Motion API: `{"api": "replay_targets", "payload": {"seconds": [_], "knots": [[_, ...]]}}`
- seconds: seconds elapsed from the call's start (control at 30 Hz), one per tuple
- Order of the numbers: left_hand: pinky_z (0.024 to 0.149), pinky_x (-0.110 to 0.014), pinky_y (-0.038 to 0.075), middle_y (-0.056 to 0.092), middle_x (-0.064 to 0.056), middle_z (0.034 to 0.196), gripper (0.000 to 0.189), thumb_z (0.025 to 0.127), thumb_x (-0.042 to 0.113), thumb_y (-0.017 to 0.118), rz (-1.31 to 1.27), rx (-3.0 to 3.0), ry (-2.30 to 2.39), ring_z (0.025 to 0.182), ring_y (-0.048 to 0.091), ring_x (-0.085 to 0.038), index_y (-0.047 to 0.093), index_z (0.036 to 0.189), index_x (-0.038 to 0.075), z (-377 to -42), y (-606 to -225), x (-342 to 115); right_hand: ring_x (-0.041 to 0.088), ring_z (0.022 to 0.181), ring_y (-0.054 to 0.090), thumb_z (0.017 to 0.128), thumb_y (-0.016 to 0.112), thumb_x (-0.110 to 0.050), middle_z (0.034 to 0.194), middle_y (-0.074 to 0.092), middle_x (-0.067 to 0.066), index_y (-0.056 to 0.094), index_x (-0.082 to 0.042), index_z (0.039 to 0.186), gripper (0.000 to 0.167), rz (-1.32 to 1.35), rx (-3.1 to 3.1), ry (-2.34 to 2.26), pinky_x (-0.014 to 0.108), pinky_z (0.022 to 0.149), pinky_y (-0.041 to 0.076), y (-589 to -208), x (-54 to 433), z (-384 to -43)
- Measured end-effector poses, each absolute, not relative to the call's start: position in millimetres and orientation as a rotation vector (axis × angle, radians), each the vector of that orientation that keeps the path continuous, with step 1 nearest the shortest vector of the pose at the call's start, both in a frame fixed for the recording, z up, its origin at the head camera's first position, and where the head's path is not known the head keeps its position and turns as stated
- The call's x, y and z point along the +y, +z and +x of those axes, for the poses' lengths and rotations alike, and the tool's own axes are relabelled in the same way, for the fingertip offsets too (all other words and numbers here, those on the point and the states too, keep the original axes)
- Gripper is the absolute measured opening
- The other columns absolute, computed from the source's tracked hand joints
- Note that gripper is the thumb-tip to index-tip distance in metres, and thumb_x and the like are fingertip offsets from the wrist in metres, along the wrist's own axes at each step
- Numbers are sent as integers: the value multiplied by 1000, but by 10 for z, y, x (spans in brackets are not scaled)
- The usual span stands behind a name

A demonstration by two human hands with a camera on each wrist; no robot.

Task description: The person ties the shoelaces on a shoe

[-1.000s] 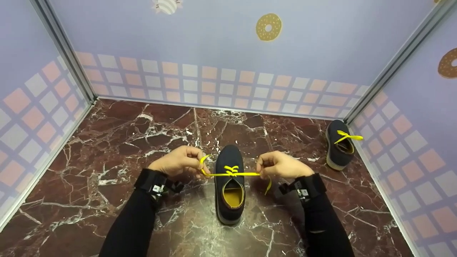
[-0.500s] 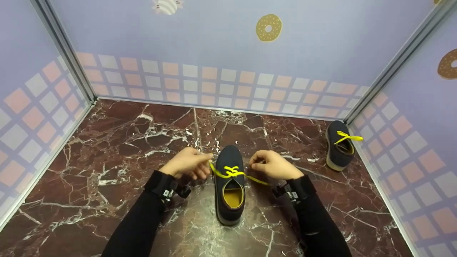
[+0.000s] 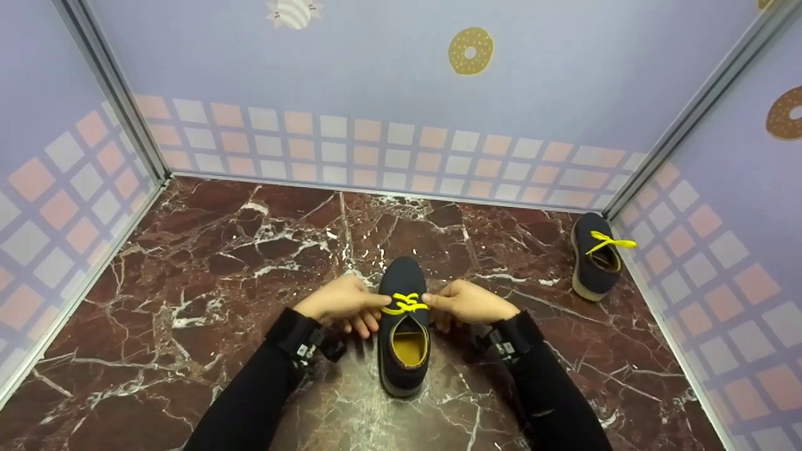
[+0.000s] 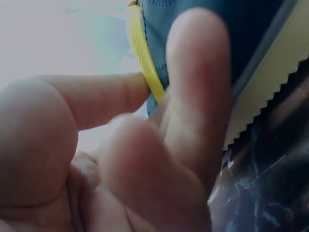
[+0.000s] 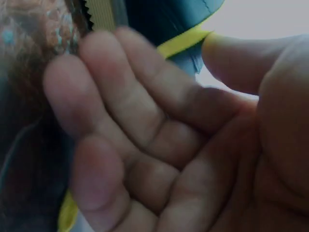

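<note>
A dark navy shoe point(image 3: 403, 274) with a yellow lace point(image 3: 410, 307) and yellow lining stands upright on the floor, toe pointing away from me. My left hand point(image 3: 343, 302) is at its left side, thumb touching the lace and the other fingers spread low beside the sole. From the other side my right hand point(image 3: 471, 303) reaches in, its thumb tip on the lace near the eyelets. In the right wrist view the fingers point(image 5: 108, 72) lie along the shoe's side, apart from the thumb. A lace end point(image 5: 67, 212) hangs below that hand; the left end is hidden.
A matching shoe point(image 3: 586, 229) with its yellow lace tied in a bow point(image 3: 611, 242) stands at the back right, close to the wall. Lilac panels point(image 3: 388, 75) enclose the dark red marbled floor point(image 3: 250, 238) at the back and both sides.
Both hands let go of the lace ends they held stretched sideways, and the lace went slack. They have since moved inward, thumbs now at the lace on the shoe.
</note>
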State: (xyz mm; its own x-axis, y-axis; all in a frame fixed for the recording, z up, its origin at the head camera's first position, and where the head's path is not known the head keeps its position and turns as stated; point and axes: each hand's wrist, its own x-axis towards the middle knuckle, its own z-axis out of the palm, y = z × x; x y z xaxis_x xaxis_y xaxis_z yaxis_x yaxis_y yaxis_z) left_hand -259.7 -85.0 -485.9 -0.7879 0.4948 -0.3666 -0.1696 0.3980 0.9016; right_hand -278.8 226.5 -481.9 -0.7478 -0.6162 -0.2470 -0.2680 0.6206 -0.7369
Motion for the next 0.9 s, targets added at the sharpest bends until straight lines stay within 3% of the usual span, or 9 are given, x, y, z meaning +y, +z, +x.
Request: {"api": "replay_targets", "payload": {"seconds": [0.17, 0.33, 0.6, 0.9], "knots": [[44, -20, 51, 81, -17, 86, 22, 102, 22, 81, 231, 2028, 1520, 58, 73, -14, 82, 98, 0, -2619, -4868, -868, 18, 59, 64, 110, 70, -46, 74, 77, 3, 83, -12, 86, 43, -640, 2390, -1061, 29, 56, 53, -4820, 2246, -2784], [45, -20, 51, 81, -18, 88, 15, 99, 11, 76, 235, 2003, 1661, 60, 74, -15, 80, 100, -4, -2629, -4868, -834, 14, 60, 68, 105, 80, -35, 77, 79, 6, 86, -7, 91, 32, -561, 2350, -1171, 26, 53, 55, -4837, 2241, -2790], [49, -23, 57, 81, -20, 96, 10, 102, 7, 71, 227, 1938, 1779, 71, 79, -20, 75, 101, -2, -2630, -4863, -816, 16, 63, 74, 108, 73, -48, 81, 81, 12, 85, -6, 89, 47, -533, 2239, -1141, 26, 51, 56, -4850, 2250, -2801], [51, -24, 59, 81, -21, 99, 11, 104, 7, 71, 240, 1917, 1784, 72, 79, -21, 73, 102, -3, -2632, -4857, -829, 17, 67, 76, 101, 84, -30, 85, 81, 14, 85, -3, 98, 27, -427, 2139, -1290, 23, 50, 55, -4867, 2285, -2808]]}}
